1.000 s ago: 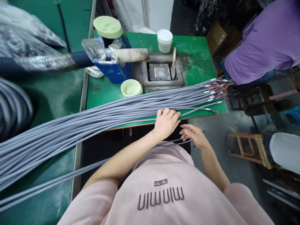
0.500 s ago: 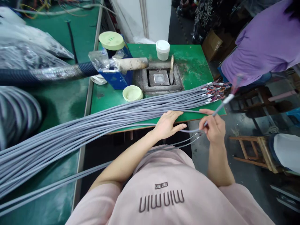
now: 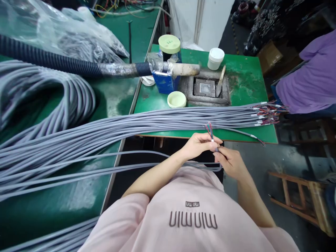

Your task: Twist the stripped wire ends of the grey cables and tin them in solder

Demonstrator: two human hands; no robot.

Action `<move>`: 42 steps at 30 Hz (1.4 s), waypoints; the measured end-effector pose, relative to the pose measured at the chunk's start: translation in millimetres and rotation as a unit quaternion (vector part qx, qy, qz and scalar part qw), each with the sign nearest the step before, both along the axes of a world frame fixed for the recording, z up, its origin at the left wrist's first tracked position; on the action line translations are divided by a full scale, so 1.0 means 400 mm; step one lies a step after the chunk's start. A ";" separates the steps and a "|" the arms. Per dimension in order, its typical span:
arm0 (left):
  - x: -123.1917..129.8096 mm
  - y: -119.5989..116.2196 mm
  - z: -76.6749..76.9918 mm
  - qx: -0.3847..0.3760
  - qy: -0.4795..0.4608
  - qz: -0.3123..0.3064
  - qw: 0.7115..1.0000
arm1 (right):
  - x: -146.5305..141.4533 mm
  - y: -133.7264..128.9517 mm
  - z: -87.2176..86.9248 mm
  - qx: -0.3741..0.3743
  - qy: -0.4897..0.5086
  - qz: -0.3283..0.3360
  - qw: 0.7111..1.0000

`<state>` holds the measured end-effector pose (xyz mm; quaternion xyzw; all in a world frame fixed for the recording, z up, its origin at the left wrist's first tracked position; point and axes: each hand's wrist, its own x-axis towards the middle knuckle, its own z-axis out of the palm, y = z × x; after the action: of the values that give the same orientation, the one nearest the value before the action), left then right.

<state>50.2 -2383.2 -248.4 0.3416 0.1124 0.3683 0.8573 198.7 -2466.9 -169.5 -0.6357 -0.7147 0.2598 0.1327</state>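
Both hands meet at the end of one grey cable, just in front of the table's near edge. My left hand (image 3: 201,145) pinches the cable near its white band, and a fan of thin coloured wires (image 3: 209,129) sticks up from it. My right hand (image 3: 229,161) is closed on the grey cable (image 3: 216,149) just below. Behind them lies a thick bundle of grey cables (image 3: 168,120) across the table, its stripped wire ends (image 3: 270,113) at the right. One cable (image 3: 241,132) lies apart, nearer to me. Other loose cables (image 3: 136,168) pass under my left forearm.
Beyond the bundle sits a solder pot (image 3: 206,87) with a wooden-looking scraper (image 3: 221,80) on it. A fume hose (image 3: 186,69) rests on a blue box (image 3: 165,82). Nearby are a pale dish (image 3: 176,99) and a white tub (image 3: 215,58). A person in purple (image 3: 309,77) is at the right.
My left hand has left the table edge and joined the right at the cable end. The wire end moved left and now points up. The view has shifted, and another cable lies apart on the table.
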 end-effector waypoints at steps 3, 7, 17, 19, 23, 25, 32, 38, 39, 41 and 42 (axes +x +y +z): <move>-0.006 0.001 -0.009 -0.026 -0.010 0.041 0.999 | -0.003 0.008 0.000 0.030 -0.003 0.000 1.000; -0.019 0.015 -0.023 -0.080 -0.023 0.138 0.987 | -0.007 0.010 -0.005 0.042 -0.017 -0.006 0.999; -0.030 0.021 -0.009 -0.113 -0.015 0.172 0.978 | -0.020 0.017 -0.011 0.063 -0.059 0.009 0.996; -0.027 0.019 -0.008 -0.100 -0.002 0.188 0.977 | -0.020 0.016 -0.016 0.073 -0.074 0.014 0.994; -0.026 0.018 -0.006 -0.091 0.033 0.219 0.971 | -0.023 0.018 -0.026 0.092 -0.099 0.020 0.991; -0.028 0.016 -0.006 -0.093 0.042 0.222 0.970 | -0.026 0.022 -0.028 0.101 -0.103 0.016 0.989; -0.014 0.007 -0.020 -0.185 -0.035 0.154 0.970 | -0.032 0.028 -0.040 0.130 -0.102 0.015 0.986; -0.009 0.006 -0.024 -0.188 -0.013 0.197 0.962 | -0.029 0.028 -0.051 0.131 -0.127 0.019 0.983; -0.015 0.007 -0.022 -0.144 0.013 0.257 0.956 | -0.029 0.028 -0.051 0.131 -0.130 0.018 0.983; -0.030 0.008 -0.017 -0.020 0.079 0.349 0.934 | -0.030 0.031 -0.050 0.132 -0.137 0.021 0.982; -0.038 0.009 -0.014 0.049 0.113 0.373 0.920 | -0.031 0.033 -0.050 0.134 -0.141 0.023 0.981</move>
<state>35.1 -2379.4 -253.9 0.3556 0.3092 0.6252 0.6221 186.3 -2453.7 -189.4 -0.6260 -0.7687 0.0730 0.1087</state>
